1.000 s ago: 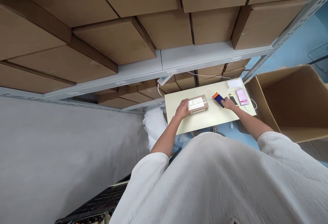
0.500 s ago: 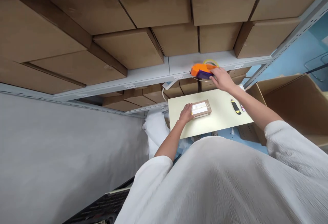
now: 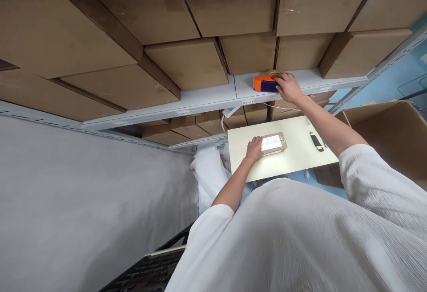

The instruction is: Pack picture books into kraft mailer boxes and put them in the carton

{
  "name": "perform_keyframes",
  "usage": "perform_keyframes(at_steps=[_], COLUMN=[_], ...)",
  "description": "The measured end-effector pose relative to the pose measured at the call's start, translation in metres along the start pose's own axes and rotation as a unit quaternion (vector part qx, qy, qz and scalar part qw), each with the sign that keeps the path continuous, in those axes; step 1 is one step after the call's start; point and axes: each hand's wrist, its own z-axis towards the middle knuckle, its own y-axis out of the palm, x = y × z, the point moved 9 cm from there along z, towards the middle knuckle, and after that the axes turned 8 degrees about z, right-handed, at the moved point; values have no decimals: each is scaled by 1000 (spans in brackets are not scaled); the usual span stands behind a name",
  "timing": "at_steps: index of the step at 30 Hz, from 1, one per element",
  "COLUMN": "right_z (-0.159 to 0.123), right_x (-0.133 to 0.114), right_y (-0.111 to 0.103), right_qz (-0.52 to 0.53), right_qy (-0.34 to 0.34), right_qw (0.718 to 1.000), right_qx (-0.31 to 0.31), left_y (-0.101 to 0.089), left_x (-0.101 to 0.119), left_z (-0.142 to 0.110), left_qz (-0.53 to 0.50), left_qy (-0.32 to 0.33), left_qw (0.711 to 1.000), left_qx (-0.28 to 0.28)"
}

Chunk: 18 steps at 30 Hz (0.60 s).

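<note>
An orange and dark blue tape dispenser (image 3: 266, 83) is on the grey shelf (image 3: 245, 83), near its front edge. My right hand (image 3: 289, 86) is closed around the right end of the dispenser. Part of a yellowish tape roll (image 3: 275, 72) shows behind it. Below, a small cardboard box (image 3: 272, 152) with a white label (image 3: 271, 143) lies on the pale yellow table (image 3: 293, 156). My left hand (image 3: 255, 148) grips the left end of this box, the fingers over its edge.
A black and yellow box cutter (image 3: 316, 141) lies at the table's right. Several cardboard boxes (image 3: 248, 51) fill the shelves above. To the right stands a large open carton (image 3: 390, 136). White packing material (image 3: 209, 174) hangs at the table's left, beside a grey wall (image 3: 100, 194).
My right hand has brought the tape dispenser from above the shelf's front edge onto the shelf. The left hand stays at the small box. The whole view has shifted slightly.
</note>
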Motion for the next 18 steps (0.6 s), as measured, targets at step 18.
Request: perform_keyframes(at_steps=[18], right_z=[-365], right_x=[99], right_y=[81], right_qz=[157], right_qy=[357], right_qw=[920], right_qx=[-47], left_y=[12], left_x=[116], left_z=[18], left_qz=[-61], left_qy=[138], left_qw=[985], left_qx=[85])
